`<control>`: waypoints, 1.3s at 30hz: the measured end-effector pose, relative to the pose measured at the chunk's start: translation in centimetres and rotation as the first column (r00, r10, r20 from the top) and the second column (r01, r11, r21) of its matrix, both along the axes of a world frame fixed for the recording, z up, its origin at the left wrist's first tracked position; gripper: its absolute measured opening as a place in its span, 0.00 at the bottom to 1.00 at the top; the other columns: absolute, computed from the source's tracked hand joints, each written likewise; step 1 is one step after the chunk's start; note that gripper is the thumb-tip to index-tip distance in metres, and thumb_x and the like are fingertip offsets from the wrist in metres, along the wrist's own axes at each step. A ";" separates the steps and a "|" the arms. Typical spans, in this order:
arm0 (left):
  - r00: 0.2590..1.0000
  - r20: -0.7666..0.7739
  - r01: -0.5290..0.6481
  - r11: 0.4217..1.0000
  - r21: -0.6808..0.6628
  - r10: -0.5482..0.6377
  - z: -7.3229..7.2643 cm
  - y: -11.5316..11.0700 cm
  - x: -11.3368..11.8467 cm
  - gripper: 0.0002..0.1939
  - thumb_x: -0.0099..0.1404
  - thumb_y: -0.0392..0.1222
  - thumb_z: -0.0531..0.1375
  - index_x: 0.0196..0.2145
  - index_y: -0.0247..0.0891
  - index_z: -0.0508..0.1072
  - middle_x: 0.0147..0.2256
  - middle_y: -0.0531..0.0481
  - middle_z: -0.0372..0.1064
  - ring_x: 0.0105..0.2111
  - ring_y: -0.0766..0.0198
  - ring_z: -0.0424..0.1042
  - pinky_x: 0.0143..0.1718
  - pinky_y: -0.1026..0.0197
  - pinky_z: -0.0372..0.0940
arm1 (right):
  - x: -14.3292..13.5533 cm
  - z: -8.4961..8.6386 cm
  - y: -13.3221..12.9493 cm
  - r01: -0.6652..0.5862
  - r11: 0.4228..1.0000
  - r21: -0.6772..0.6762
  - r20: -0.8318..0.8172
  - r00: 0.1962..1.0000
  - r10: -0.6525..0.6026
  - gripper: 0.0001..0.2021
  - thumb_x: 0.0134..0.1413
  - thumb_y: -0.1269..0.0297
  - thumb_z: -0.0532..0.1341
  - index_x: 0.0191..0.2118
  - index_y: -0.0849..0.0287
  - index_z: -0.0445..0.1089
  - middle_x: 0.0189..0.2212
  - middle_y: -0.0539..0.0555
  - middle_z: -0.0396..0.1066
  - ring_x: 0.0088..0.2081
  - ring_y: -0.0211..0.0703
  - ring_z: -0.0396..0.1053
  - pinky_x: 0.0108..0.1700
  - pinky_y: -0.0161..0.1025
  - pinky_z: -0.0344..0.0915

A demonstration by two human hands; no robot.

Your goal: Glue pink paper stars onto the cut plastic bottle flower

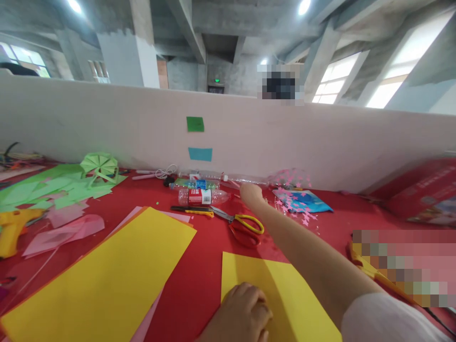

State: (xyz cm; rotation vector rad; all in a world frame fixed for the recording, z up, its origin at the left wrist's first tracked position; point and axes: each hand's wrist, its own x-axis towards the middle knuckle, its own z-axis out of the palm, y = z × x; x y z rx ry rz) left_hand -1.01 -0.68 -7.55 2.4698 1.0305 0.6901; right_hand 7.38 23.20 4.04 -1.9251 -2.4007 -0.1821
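Observation:
My left hand rests on a sheet of yellow paper near the front, fingers loosely bent, gripping nothing visible. My right hand is stretched far forward, close to the plastic bottles by the white partition. Its fingers point away from me and are hidden, so what they may hold does not show. A thin pinkish stick lies just beside it. Nearer to me are scissors with yellow and red handles. A bottle with a red label and a box cutter lie left of that hand.
A stack of yellow paper covers the left front. Green paper pieces and a yellow glue gun lie farther left. Pink stars are scattered around a blue packet. The white partition bounds the table's back.

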 end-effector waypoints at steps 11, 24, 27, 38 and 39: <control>1.000 -0.014 -0.021 0.992 -0.125 0.019 2.5 -0.9 -0.5 0.11 0.59 0.32 0.58 0.41 0.40 0.68 0.46 0.49 0.65 0.48 0.60 0.63 0.54 0.57 0.60 | 2.9 2.6 -14.0 -0.375 0.808 0.455 -0.277 0.803 0.528 0.07 0.61 0.71 0.51 0.34 0.60 0.64 0.35 0.55 0.66 0.32 0.37 0.67 0.33 0.33 0.61; 0.962 -0.262 -0.118 0.982 -0.145 0.077 5.1 -2.6 -1.1 0.18 0.62 0.31 0.53 0.50 0.38 0.69 0.60 0.41 0.58 0.62 0.53 0.54 0.61 0.46 0.55 | 14.3 -6.5 -25.2 -0.316 0.947 0.055 -0.253 0.913 0.319 0.19 0.54 0.72 0.59 0.53 0.64 0.66 0.49 0.66 0.70 0.49 0.56 0.69 0.52 0.54 0.65; 0.901 -0.363 -0.301 0.946 -0.121 0.240 5.5 -1.6 -2.6 0.19 0.64 0.35 0.53 0.52 0.37 0.68 0.62 0.40 0.55 0.63 0.51 0.53 0.62 0.44 0.53 | 14.9 -6.7 -26.4 -0.333 0.943 0.010 -0.285 0.903 0.322 0.21 0.57 0.70 0.57 0.56 0.66 0.64 0.52 0.67 0.67 0.53 0.56 0.66 0.56 0.54 0.63; 0.808 -0.530 -0.321 0.947 -0.034 0.255 5.0 -0.2 -5.3 0.28 0.64 0.49 0.53 0.60 0.39 0.62 0.64 0.42 0.52 0.64 0.49 0.52 0.62 0.43 0.51 | 15.2 -6.0 -27.0 -0.312 0.950 -0.017 -0.303 0.907 0.293 0.25 0.55 0.71 0.58 0.59 0.66 0.61 0.57 0.65 0.63 0.56 0.58 0.62 0.59 0.53 0.59; 0.809 -0.527 -0.321 0.947 -0.023 0.261 4.8 -0.2 -5.3 0.28 0.64 0.50 0.53 0.60 0.38 0.62 0.64 0.41 0.53 0.64 0.48 0.52 0.62 0.43 0.52 | 15.2 -6.0 -27.5 -0.304 0.952 -0.022 -0.292 0.913 0.285 0.25 0.54 0.71 0.60 0.59 0.65 0.61 0.57 0.65 0.63 0.55 0.58 0.63 0.58 0.54 0.60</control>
